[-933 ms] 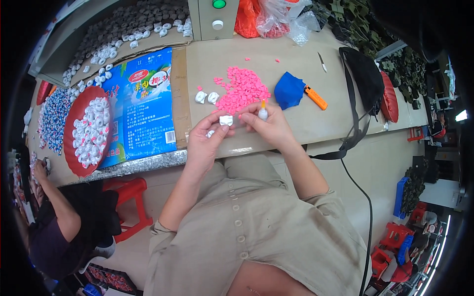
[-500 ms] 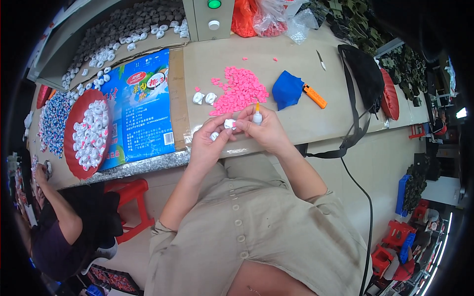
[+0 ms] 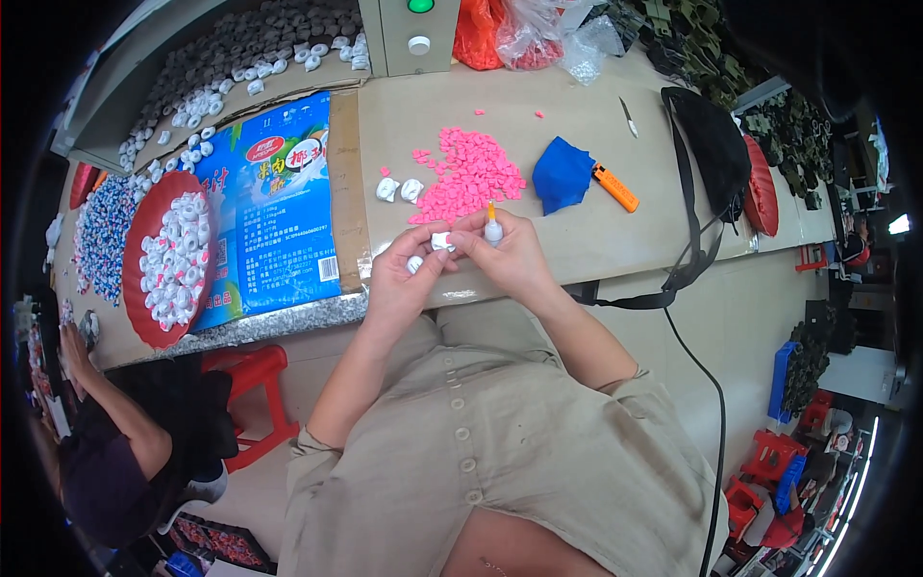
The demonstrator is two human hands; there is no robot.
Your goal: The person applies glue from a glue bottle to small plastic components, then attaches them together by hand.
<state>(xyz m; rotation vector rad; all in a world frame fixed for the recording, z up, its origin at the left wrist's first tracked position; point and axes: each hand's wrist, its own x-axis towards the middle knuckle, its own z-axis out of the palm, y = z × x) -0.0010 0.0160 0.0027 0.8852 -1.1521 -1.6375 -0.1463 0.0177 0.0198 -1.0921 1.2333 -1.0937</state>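
Close to the table's near edge, my left hand (image 3: 399,281) pinches a small white moulded piece (image 3: 441,240). A second white piece (image 3: 414,263) is tucked among the same hand's fingers. My right hand (image 3: 516,258) has its thumb and fingertips against the first piece, and a small white dropper bottle (image 3: 493,232) with a yellow tip is held upright in its fingers. The fingertips partly hide the pinched piece. Just beyond my hands spreads a pile of small pink pieces (image 3: 473,173). Two white pieces (image 3: 411,189) lie left of that pile.
A red tray (image 3: 152,332) of white pieces stands on blue printed cardboard (image 3: 279,221) at left. Rightward lie a blue cloth (image 3: 562,175), an orange box cutter (image 3: 615,189), a small knife (image 3: 628,117) and a black bag (image 3: 710,144). A co-worker's hand (image 3: 77,351) is at far left.
My hands have shifted slightly left, and the dropper bottle has moved a little left with the right hand. The pinched piece stays between my fingers. The co-worker's hand and arm have moved.
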